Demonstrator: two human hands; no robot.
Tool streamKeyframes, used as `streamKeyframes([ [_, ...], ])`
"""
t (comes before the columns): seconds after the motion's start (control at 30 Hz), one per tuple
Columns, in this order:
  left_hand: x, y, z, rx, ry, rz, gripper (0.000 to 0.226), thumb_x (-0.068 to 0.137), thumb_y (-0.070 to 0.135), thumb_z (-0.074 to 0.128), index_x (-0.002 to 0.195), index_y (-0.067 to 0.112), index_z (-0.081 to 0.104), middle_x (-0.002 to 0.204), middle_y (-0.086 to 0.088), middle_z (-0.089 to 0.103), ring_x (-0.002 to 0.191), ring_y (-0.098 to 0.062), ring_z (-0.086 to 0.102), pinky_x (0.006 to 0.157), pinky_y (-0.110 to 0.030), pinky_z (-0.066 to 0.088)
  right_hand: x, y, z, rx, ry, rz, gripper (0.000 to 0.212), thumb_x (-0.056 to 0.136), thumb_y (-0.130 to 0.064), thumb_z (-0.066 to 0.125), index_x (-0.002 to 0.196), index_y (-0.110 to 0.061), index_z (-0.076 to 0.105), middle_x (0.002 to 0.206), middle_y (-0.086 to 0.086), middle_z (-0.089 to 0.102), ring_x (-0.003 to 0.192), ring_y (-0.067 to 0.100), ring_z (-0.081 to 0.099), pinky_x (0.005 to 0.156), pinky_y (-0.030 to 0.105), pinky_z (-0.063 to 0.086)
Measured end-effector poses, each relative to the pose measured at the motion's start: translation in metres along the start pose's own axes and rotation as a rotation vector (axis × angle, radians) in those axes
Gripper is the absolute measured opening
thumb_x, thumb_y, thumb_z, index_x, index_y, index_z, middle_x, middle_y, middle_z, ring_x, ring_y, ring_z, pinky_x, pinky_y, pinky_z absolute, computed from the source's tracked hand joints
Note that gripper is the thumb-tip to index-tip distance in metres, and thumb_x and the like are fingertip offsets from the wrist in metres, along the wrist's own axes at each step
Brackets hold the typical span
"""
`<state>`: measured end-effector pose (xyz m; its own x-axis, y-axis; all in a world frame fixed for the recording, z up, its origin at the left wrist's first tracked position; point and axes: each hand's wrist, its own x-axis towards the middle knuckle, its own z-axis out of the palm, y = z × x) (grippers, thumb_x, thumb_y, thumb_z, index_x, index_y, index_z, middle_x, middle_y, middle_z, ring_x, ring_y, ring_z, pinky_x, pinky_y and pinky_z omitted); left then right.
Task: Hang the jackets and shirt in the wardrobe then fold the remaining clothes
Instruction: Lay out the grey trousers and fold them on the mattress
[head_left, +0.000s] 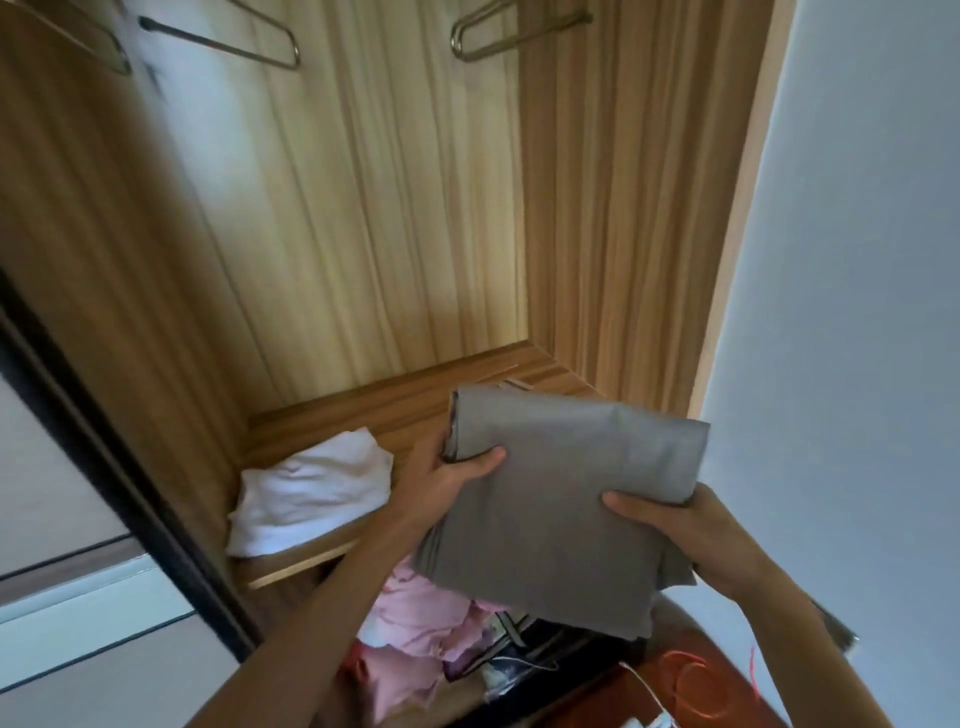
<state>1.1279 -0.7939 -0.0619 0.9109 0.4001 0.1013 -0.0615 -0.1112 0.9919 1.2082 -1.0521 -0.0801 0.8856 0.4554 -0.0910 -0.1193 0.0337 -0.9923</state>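
Left hand (447, 475): it grips the left edge of the folded grey garment (561, 499), thumb on top, in the centre of the frame.
Right hand (691, 535): it grips the right edge of the same garment, thumb on top.
Grey garment: held in the air, in front of the wardrobe shelf (405, 400).
White cloth (311, 491): folded, lying on the shelf, left of the hands.
Pink clothes (410, 639): a loose pile below the hands, at the lower centre.
Hangers (234, 39): metal, empty, at the top of the frame.

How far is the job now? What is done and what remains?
One white folded garment already lies on the wardrobe shelf. The left hand and right hand hold a folded grey garment. Pink clothes below lie unfolded; the hangers in view are empty.
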Motion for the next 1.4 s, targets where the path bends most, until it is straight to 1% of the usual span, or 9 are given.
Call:
streamKeyframes([
  [0.27, 0.014, -0.024, -0.074, -0.141, 0.301, -0.112, 0.036, 0.081, 0.01, 0.079, 0.115, 0.018, 0.069, 0.108, -0.004, 0.076, 0.1, -0.022, 0.073, 0.086, -0.038, 0.058, 0.102, 0.035, 0.073, 0.142, -0.334, 0.213, 0.062, 0.06, -0.017, 0.092, 0.116, -0.009, 0.065, 0.098, 0.004, 0.078, 0.084, 0.018, 0.075, 0.059, 0.027, 0.059],
  [0.4, 0.028, -0.046, -0.136, -0.214, 0.503, -0.17, 0.039, 0.08, 0.011, 0.08, 0.116, 0.02, 0.065, 0.106, -0.003, 0.076, 0.091, -0.019, 0.074, 0.083, -0.038, 0.061, 0.148, 0.054, 0.125, 0.162, -0.465, 0.276, 0.096, 0.038, -0.04, 0.099, 0.121, -0.008, 0.063, 0.113, 0.008, 0.074, 0.1, 0.023, 0.072, 0.072, 0.032, 0.06],
  [0.6, 0.069, -0.075, -0.225, -0.041, 0.627, -0.241, 0.041, 0.082, 0.032, 0.081, 0.119, 0.024, 0.063, 0.109, 0.007, 0.069, 0.097, -0.013, 0.066, 0.07, -0.018, 0.052, 0.22, 0.074, 0.236, 0.128, -0.452, 0.268, 0.054, 0.071, -0.028, 0.084, 0.119, -0.008, 0.067, 0.111, 0.009, 0.075, 0.101, 0.027, 0.072, 0.086, 0.042, 0.056],
  [0.7, 0.102, -0.091, -0.264, 0.197, 0.7, -0.288, 0.063, 0.087, 0.037, 0.075, 0.141, 0.013, 0.05, 0.136, -0.004, 0.059, 0.124, -0.025, 0.056, 0.098, -0.029, 0.047, 0.253, 0.084, 0.287, 0.102, -0.421, 0.29, 0.035, 0.08, -0.023, 0.078, 0.11, -0.008, 0.07, 0.103, 0.008, 0.077, 0.09, 0.026, 0.074, 0.074, 0.036, 0.057],
  [0.9, 0.147, -0.158, -0.289, 0.626, 0.822, -0.24, 0.085, 0.088, 0.031, 0.071, 0.155, 0.013, 0.022, 0.155, -0.013, 0.034, 0.141, -0.031, 0.037, 0.115, -0.04, 0.032, 0.312, 0.131, 0.341, -0.043, -0.393, 0.378, 0.035, 0.085, -0.033, 0.076, 0.112, -0.012, 0.067, 0.108, 0.008, 0.074, 0.091, 0.027, 0.072, 0.072, 0.041, 0.059],
  [1.0, 0.146, -0.211, -0.285, 1.084, 0.49, -0.414, 0.084, 0.093, 0.062, 0.048, 0.159, 0.028, 0.01, 0.166, -0.01, 0.005, 0.153, -0.034, 0.008, 0.12, -0.054, 0.013, 0.329, 0.154, 0.359, -0.462, -0.258, 0.222, 0.048, 0.085, -0.037, 0.075, 0.119, -0.005, 0.064, 0.113, 0.014, 0.068, 0.103, 0.034, 0.064, 0.089, 0.045, 0.054],
  [1.13, 0.139, -0.246, -0.271, 1.33, 0.335, -0.358, 0.07, 0.092, 0.067, 0.026, 0.147, 0.028, 0.048, 0.156, -0.012, 0.039, 0.145, -0.034, 0.034, 0.113, -0.064, 0.025, 0.333, 0.163, 0.375, -0.994, -0.091, -0.336, 0.071, 0.082, -0.021, 0.071, 0.143, -0.004, 0.041, 0.145, 0.02, 0.044, 0.134, 0.039, 0.04, 0.111, 0.048, 0.03],
  [1.23, 0.143, -0.251, -0.276, 1.337, 0.349, -0.339, 0.064, 0.092, 0.058, 0.031, 0.142, 0.026, 0.054, 0.149, -0.011, 0.049, 0.139, -0.033, 0.044, 0.108, -0.062, 0.036, 0.336, 0.167, 0.393, -1.253, -0.241, -0.855, 0.068, 0.076, -0.023, 0.058, 0.141, -0.005, 0.049, 0.147, 0.019, 0.047, 0.138, 0.037, 0.041, 0.114, 0.048, 0.019],
  [1.4, 0.145, -0.261, -0.277, 1.33, 0.382, -0.41, 0.059, 0.093, 0.052, 0.029, 0.147, 0.033, 0.045, 0.157, -0.008, 0.039, 0.146, -0.025, 0.034, 0.105, -0.062, 0.037, 0.337, 0.204, 0.397, -1.398, -0.538, -0.689, 0.068, 0.09, -0.049, 0.03, 0.146, -0.015, 0.047, 0.158, 0.011, 0.035, 0.147, 0.027, 0.031, 0.119, 0.042, 0.01],
])
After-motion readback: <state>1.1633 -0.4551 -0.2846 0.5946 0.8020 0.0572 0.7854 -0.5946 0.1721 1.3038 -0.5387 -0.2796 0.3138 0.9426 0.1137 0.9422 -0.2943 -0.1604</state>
